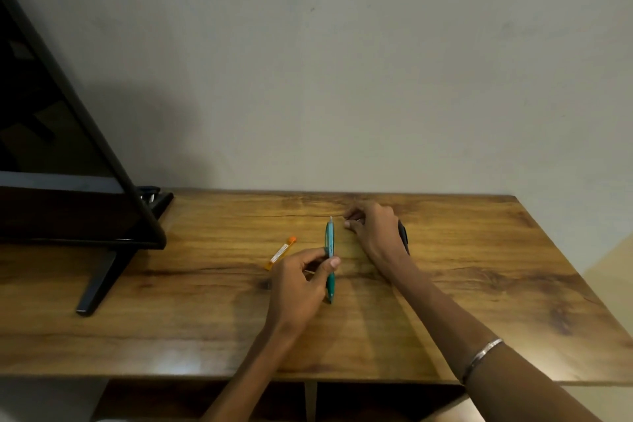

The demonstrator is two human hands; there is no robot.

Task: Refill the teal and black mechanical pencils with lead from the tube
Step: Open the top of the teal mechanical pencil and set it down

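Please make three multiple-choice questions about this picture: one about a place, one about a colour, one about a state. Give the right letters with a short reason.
1. Where does the lead tube lie?
A. left of the left hand
B. under the right hand
C. on the monitor stand

2. What colour is the tube's cap?
A. blue
B. orange
C. white

3. What is the state of the teal pencil?
A. lying alone on the table
B. held in the left hand
C. inside the tube

Answers: 1 A, the tube rests on the wood beside that hand. 2 B, its far end is orange. 3 B, thumb and fingers pinch it.

pencil (330,252) teal | tube (281,252) orange | table (479,284) brown woodgrain
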